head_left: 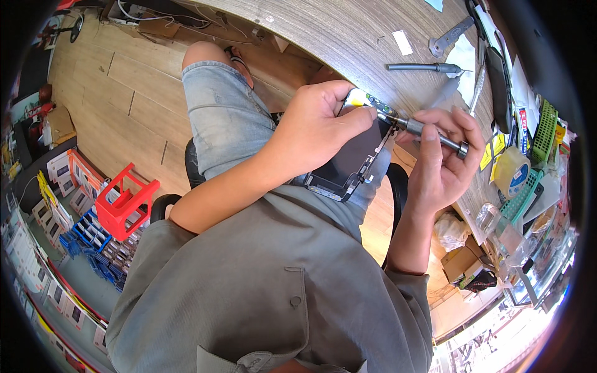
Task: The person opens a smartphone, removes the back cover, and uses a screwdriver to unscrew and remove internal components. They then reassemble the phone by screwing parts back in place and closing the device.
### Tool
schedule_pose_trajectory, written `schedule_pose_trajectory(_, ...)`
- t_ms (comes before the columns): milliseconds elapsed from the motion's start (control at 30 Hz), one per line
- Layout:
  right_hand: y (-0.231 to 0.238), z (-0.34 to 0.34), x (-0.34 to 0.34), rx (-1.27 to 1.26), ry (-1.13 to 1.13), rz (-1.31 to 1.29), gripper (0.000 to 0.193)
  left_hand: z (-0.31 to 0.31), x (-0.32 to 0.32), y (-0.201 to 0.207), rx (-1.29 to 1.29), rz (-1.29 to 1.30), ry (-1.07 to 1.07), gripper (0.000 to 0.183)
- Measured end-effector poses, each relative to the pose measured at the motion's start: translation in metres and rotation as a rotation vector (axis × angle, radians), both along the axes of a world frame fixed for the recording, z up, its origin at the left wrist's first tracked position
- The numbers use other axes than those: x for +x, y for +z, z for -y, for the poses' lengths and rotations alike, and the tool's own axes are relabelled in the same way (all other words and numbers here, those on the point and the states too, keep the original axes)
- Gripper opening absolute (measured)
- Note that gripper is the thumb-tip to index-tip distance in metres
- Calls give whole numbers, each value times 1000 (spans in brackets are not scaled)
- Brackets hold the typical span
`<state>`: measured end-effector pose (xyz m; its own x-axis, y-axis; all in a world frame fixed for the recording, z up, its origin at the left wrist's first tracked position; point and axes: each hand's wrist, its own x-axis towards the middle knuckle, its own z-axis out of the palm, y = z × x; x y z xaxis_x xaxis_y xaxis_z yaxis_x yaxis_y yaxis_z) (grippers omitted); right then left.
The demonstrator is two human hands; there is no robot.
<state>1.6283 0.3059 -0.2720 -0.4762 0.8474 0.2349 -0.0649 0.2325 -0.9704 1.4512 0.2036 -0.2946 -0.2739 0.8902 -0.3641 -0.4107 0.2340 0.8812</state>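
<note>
Over my lap, close to the edge of the bench (pixel 292 25), sits the opened phone (pixel 339 158), tilted, its dark panel facing up and its slim frame showing along the right side. My left hand (pixel 317 127) grasps it at the upper end, thumb across the top beside a small bright circuit board (pixel 365 97). My right hand (pixel 444 149) has its grip around a screwdriver (pixel 411 127), thumb and fingers curled about the metal handle. The shaft slants up and left to the phone's upper right edge, near my left thumb; whether the tip touches, I cannot tell.

On the bench beyond lie a grey pen-like tool (pixel 413 67), a white slip (pixel 402 43) and a flat metal tool (pixel 452 37). To my right, a tape roll (pixel 513 174) rests among green trays (pixel 546 130). Well off to my left stands a red stool (pixel 118 217), by some blue bins (pixel 84 239).
</note>
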Motion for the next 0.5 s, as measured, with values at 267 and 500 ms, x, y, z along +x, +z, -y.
schedule_pose_trajectory(267, 0, 0, 0, -6, -4, -3, 47, 0, 0, 3, -14, 8, -7, 20)
schedule_pose_trajectory(500, 2, 0, 0, -6, 0, -10, 46, 0, -1, 3, -11, -3, -2, 17)
